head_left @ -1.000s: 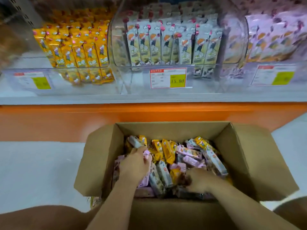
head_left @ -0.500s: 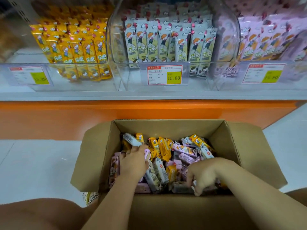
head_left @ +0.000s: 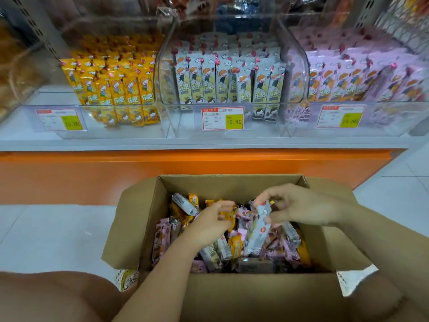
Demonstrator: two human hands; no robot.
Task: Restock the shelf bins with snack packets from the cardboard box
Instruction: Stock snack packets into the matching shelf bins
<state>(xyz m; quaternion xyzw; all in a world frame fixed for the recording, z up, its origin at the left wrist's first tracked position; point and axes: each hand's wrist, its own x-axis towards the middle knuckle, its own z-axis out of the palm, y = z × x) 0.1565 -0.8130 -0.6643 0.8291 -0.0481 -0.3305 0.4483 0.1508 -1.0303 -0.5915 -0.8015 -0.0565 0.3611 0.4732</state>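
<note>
An open cardboard box point(head_left: 232, 184) stands on the floor in front of me, filled with mixed yellow, pink and pale grey snack packets point(head_left: 216, 252). My right hand point(head_left: 299, 205) pinches the top of a pale grey packet point(head_left: 257, 233) and holds it lifted above the pile. My left hand point(head_left: 209, 226) is over the middle of the box, its curled fingers pinching a yellow packet point(head_left: 229, 216). On the shelf above stand three clear bins: yellow packets point(head_left: 111, 89) at left, pale grey packets point(head_left: 227, 80) in the middle, pink packets point(head_left: 348, 82) at right.
Price labels point(head_left: 222, 118) hang on the bin fronts. An orange shelf base point(head_left: 162, 168) runs behind the box. The box flaps point(head_left: 130, 228) stick out left and right. White floor tiles lie on both sides. My knees are at the lower corners.
My right hand has come up out of the pile with a pale grey packet. My left hand has risen and shifted right toward it. The view has tilted up to the bins.
</note>
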